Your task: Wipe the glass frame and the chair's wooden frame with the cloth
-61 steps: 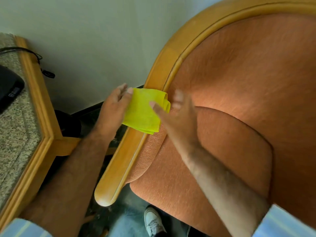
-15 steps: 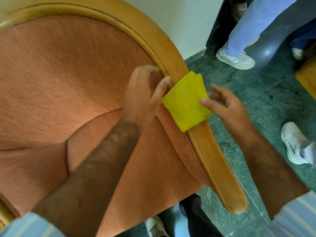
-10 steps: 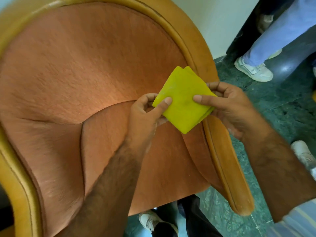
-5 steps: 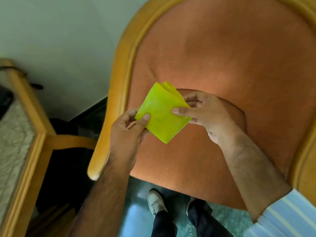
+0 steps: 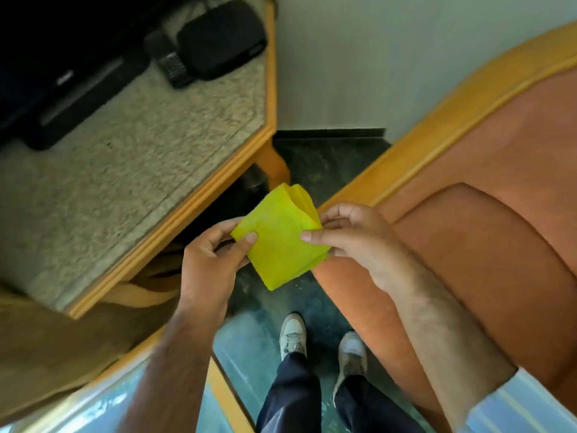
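Observation:
A folded yellow cloth (image 5: 281,239) hangs in mid-air above the dark floor, between the chair and the table. My left hand (image 5: 209,260) pinches its left edge and my right hand (image 5: 352,235) pinches its right edge. The chair's wooden frame (image 5: 437,120) curves from the upper right down to the cloth, around orange upholstery (image 5: 484,245). A wood-edged glass panel (image 5: 103,401) lies at the bottom left, by my left forearm.
A wood-rimmed stone-topped table (image 5: 140,170) fills the left, carrying a black TV base (image 5: 71,98), a remote (image 5: 171,67) and a black box (image 5: 221,39). My shoes (image 5: 293,335) stand on green marble floor. A pale wall is behind.
My view has swung left from the chair toward the table. Both hands have lifted the cloth off the chair's frame and now hold it between them over the floor.

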`<state>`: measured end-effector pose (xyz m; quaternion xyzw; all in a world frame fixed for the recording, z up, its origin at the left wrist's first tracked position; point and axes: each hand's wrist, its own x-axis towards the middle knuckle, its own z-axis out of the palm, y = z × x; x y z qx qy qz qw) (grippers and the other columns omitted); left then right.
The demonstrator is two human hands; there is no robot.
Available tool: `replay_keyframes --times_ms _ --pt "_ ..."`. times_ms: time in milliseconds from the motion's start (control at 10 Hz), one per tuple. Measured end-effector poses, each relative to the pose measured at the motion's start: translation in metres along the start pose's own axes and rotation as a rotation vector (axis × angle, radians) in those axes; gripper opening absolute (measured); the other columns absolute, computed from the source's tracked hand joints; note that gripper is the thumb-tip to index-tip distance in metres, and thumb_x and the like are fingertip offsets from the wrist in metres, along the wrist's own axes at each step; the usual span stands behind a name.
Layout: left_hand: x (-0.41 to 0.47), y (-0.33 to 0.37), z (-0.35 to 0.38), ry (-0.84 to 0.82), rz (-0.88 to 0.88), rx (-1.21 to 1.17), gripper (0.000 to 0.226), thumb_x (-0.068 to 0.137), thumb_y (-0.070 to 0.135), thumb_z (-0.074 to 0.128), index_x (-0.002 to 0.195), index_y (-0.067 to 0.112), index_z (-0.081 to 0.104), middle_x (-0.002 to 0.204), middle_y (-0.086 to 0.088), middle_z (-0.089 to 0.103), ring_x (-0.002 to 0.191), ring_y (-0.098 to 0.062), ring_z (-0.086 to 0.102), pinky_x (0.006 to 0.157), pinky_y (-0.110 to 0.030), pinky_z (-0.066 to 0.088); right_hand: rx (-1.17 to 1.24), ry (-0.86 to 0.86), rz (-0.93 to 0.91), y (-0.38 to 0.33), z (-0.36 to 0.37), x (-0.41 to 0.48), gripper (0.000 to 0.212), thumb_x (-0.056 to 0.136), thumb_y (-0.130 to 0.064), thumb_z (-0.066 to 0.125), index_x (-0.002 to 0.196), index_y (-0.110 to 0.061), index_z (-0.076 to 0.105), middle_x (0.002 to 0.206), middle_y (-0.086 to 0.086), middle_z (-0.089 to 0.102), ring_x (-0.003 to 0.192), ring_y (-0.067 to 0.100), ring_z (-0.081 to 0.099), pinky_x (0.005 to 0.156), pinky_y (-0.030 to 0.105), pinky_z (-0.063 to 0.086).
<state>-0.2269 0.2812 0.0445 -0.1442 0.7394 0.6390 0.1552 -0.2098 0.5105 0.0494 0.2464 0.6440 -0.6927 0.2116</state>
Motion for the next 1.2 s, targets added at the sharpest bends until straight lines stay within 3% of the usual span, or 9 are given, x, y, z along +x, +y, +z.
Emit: replay_keyframes --times_ms 100,300,400,600,800,900,1000,1100,1200 --pt "-0.023 -0.041 -0.075 0.162 -0.061 0.019 0.022 0.092 0.011 0.076 0.109 0.025 0.078 0.102 0.003 0.083 0.097 -0.017 0.079 0.088 -0.039 0.064 -0.130 -0.168 0.046 0.024 0.074 0.016 0.027 0.075 -0.010 0.094 0.085 -0.016 0.069 0.075 0.000 0.081 0.070 0.008 0.077 0.060 0.022 0.062" --pt "-0.068 -0.124 -0.180 0.469 -0.232 0.057 0.027 0.076 0.017 0.090 0.096 0.030 0.078 0.096 -0.004 0.081 0.087 -0.022 0.076 0.091 -0.054 0.063 -0.356 -0.346 0.193 0.101 0.203 0.026 0.028 0.074 -0.012 0.094 0.081 -0.017 0.067 0.101 0.022 0.080 0.095 0.035 0.080 0.085 0.050 0.067" --pt "-0.082 -0.159 -0.214 0.566 -0.319 0.073 0.031 0.068 0.026 0.087 0.097 0.028 0.076 0.100 -0.008 0.080 0.091 -0.030 0.077 0.094 -0.060 0.062 -0.392 -0.393 0.270 0.138 0.252 0.027 0.027 0.076 -0.010 0.091 0.077 -0.017 0.065 0.101 0.021 0.079 0.094 0.033 0.079 0.088 0.052 0.067" --pt "-0.091 -0.244 -0.272 0.634 -0.455 0.226 0.025 0.072 0.028 0.085 0.094 0.029 0.074 0.107 -0.010 0.079 0.106 -0.039 0.074 0.094 -0.057 0.057 -0.434 -0.382 0.418 0.220 0.334 0.027 0.020 0.079 -0.011 0.090 0.083 -0.004 0.071 0.095 0.016 0.077 0.086 0.030 0.080 0.085 0.047 0.068" --pt "-0.075 -0.304 -0.294 0.604 -0.531 0.410 0.026 0.082 0.018 0.085 0.106 0.025 0.078 0.099 0.001 0.077 0.096 -0.024 0.073 0.083 -0.032 0.049 -0.501 -0.340 0.477 0.274 0.365 0.041 0.033 0.083 -0.010 0.087 0.069 -0.011 0.057 0.077 -0.001 0.062 0.065 0.011 0.068 0.081 0.040 0.068" --pt "-0.067 -0.331 -0.292 0.540 -0.553 0.484 0.025 0.082 0.018 0.085 0.106 0.020 0.079 0.095 0.000 0.074 0.091 -0.024 0.072 0.078 -0.027 0.042 -0.547 -0.279 0.482 0.295 0.369 0.049 0.034 0.087 -0.010 0.084 0.067 -0.013 0.057 0.080 0.000 0.064 0.080 0.027 0.079 0.051 0.018 0.059" --pt "-0.063 -0.339 -0.292 0.488 -0.542 0.554 0.027 0.083 0.020 0.085 0.108 0.016 0.078 0.102 -0.007 0.077 0.098 -0.030 0.074 0.080 -0.030 0.046 -0.701 -0.310 0.420 0.305 0.371 0.053 0.037 0.089 -0.017 0.084 0.063 -0.014 0.057 0.081 0.005 0.068 0.090 0.034 0.081 0.044 0.020 0.051" --pt "-0.061 -0.343 -0.288 0.460 -0.442 0.758 0.039 0.085 0.021 0.083 0.120 0.008 0.071 0.123 -0.020 0.072 0.108 -0.042 0.069 0.092 -0.044 0.053 -1.091 -0.346 0.116 0.306 0.370 0.058 0.036 0.085 -0.041 0.084 0.094 -0.010 0.068 0.098 0.010 0.075 0.095 0.032 0.076 0.074 0.040 0.063" --pt "-0.067 -0.340 -0.284 0.470 -0.296 0.910 0.058 0.091 0.027 0.076 0.140 0.001 0.056 0.145 -0.024 0.058 0.129 -0.047 0.058 0.108 -0.053 0.048 -1.298 -0.258 -0.225 0.301 0.363 0.061 0.057 0.087 -0.054 0.075 0.121 -0.011 0.061 0.120 0.013 0.070 0.113 0.033 0.068 0.090 0.043 0.059"
